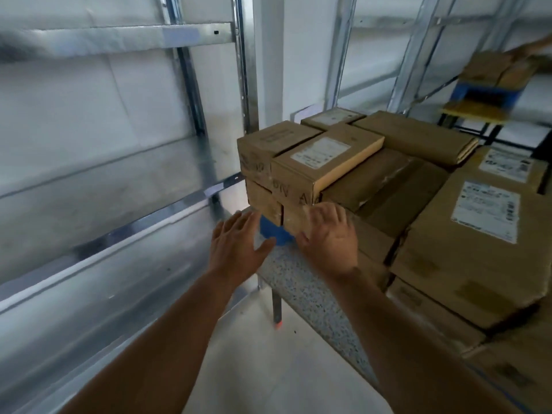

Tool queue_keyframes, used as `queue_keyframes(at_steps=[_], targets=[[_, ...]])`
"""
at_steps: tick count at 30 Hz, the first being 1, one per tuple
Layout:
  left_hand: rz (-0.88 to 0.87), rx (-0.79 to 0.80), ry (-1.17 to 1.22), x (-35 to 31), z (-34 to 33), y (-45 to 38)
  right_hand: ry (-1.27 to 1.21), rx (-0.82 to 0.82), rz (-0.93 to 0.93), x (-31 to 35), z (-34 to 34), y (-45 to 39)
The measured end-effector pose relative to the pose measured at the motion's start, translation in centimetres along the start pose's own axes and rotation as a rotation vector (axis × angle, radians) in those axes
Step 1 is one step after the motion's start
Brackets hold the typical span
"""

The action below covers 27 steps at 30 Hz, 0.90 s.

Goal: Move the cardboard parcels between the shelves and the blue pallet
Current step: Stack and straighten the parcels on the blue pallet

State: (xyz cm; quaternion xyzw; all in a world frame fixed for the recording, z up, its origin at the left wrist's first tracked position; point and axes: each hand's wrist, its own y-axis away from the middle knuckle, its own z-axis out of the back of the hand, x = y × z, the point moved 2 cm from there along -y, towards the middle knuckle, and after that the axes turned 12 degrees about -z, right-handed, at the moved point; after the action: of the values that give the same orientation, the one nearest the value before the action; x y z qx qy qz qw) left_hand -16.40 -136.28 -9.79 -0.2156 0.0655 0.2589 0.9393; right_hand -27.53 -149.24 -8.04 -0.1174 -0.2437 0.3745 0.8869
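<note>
- Left of the blue pallet (273,233): left hand (236,245) hovering with fingers spread, holding nothing.
- Against the cardboard parcels (313,174) stacked on that pallet: right hand (331,237) reaching, fingers straight, touching the lowest parcel's front.

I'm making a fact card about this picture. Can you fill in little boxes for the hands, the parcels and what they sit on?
left hand: open, fingers spread, touching nothing
right hand: open, fingers on a low parcel
parcels: brown cardboard, stacked in layers
top front parcel: white label on top
under the stack: blue pallet on a speckled table
</note>
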Motion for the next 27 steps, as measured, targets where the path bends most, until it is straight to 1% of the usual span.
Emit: queue_keyframes(at_steps=[4,7,12,15,18,20,24,27], targets=[[-0.132,0.022,0.076,2.7,0.7,-3.6,0.097,-0.084,-0.132,1.1,0.4,-2.1],[-0.243,0.017,0.106,3.1,0.9,-6.5,0.108,-0.148,-0.211,1.2,0.6,-3.1],[-0.351,0.011,0.100,2.6,0.4,-11.7,0.178,-0.073,-0.311,-0.2,0.2,-5.3],[-0.424,0.020,0.016,2.8,0.0,-14.2,0.197,-0.056,-0.299,-0.6,-0.4,-6.5],[-0.486,0.066,-0.045,3.3,-0.3,-15.7,0.217,-0.043,-0.289,-0.7,-1.1,-7.1],[-0.539,0.099,-0.044,3.6,-0.5,-16.2,0.243,-0.049,-0.301,-0.6,-1.2,-7.0],[-0.625,0.098,-0.012,4.5,-0.4,-17.2,0.273,-0.045,-0.343,0.1,-1.4,-7.1],[-0.689,0.136,0.014,5.1,-0.3,-18.4,0.304,-0.021,-0.397,0.8,-1.2,-7.3]])
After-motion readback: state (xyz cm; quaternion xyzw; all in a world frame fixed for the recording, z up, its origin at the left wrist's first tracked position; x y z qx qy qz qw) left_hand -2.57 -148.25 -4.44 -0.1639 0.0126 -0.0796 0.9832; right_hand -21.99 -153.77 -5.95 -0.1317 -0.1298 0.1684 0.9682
